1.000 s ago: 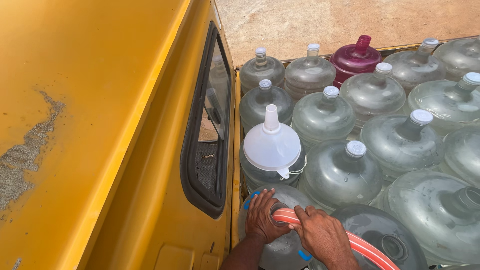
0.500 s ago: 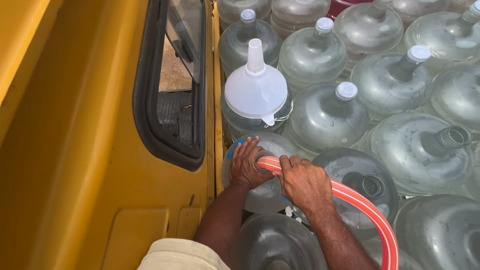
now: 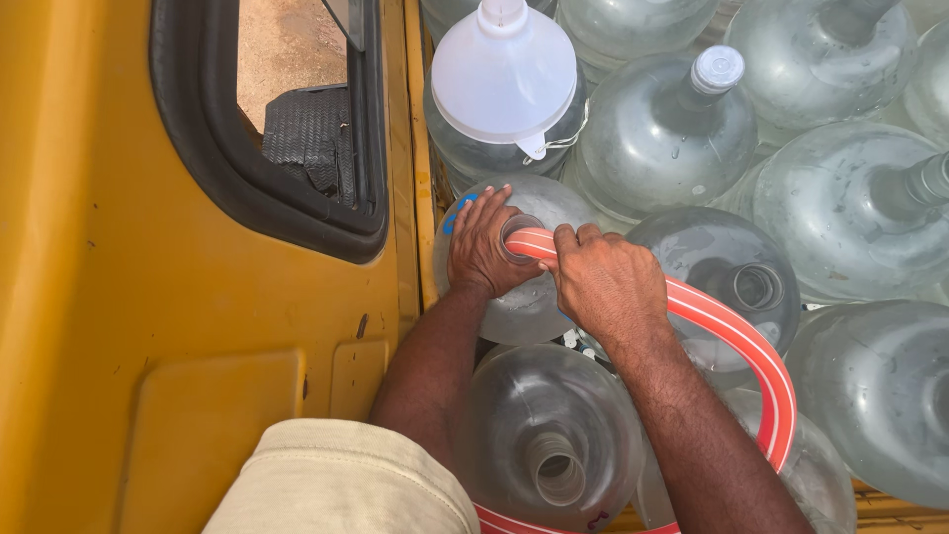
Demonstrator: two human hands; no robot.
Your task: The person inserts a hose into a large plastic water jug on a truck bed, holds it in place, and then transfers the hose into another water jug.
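Note:
My right hand (image 3: 608, 282) grips a red hose with white stripes (image 3: 751, 356) near its end, and the hose tip lies at the mouth of a large clear water jug (image 3: 529, 307). My left hand (image 3: 484, 247) wraps around that jug's neck, fingers curled about the opening. The hose curves away to the right and down behind my right arm. An upturned white funnel (image 3: 504, 74) rests on the jug just beyond.
Several big clear jugs fill the truck bed, one with a white cap (image 3: 719, 67), others uncapped (image 3: 756, 287) (image 3: 556, 465). The yellow cab wall (image 3: 129, 326) with its black-rimmed rear window (image 3: 287, 119) stands close on the left.
The view has tilted down and closer to the hands. Both hands stay at the jug's mouth with the hose; the jugs farther back have left the frame.

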